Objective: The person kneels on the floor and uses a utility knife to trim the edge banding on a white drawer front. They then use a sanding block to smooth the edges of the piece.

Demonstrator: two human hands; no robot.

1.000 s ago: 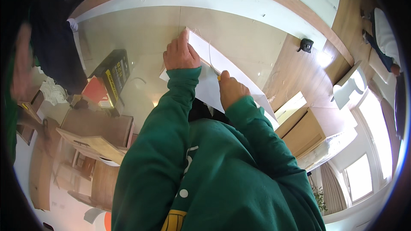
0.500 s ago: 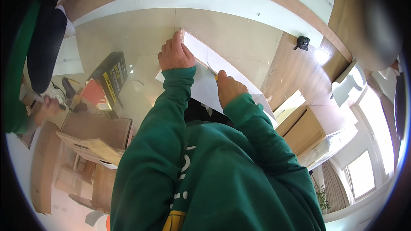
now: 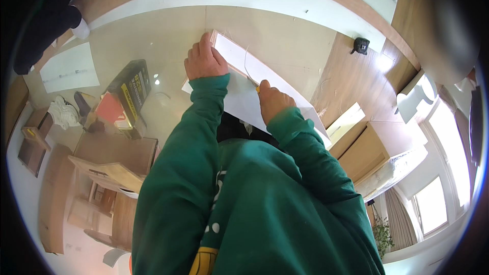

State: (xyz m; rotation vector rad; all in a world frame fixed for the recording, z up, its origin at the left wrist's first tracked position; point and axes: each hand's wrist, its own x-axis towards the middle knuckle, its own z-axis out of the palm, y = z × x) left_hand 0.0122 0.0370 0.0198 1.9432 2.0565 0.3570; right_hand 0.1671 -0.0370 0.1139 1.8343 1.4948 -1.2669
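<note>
A long white board (image 3: 285, 89) with a wood-toned edge slants in front of my body, from upper left to lower right. Gripping its far left end is my left hand (image 3: 205, 61), fingers over the edge. My right hand (image 3: 275, 103) is closed around a utility knife (image 3: 258, 88); a bit of yellow handle and a thin blade show, the rest lies inside the fist. The blade meets the board's near long edge. A thin curled strip (image 3: 246, 61) rises from that edge just past the blade.
A dark tin with yellow lettering (image 3: 133, 89) stands on the tiled floor to the left, beside white gloves (image 3: 63, 113). A co-worker's dark-clothed leg (image 3: 48, 35) is at the far left. A black tape measure (image 3: 360, 46) lies right; a wooden cabinet (image 3: 364, 155) stands lower right.
The thin strip now curls up higher by the blade. At the left, the co-worker's green sleeve and hand have gone from view, and the dark leg has shifted away. My grips are unchanged.
</note>
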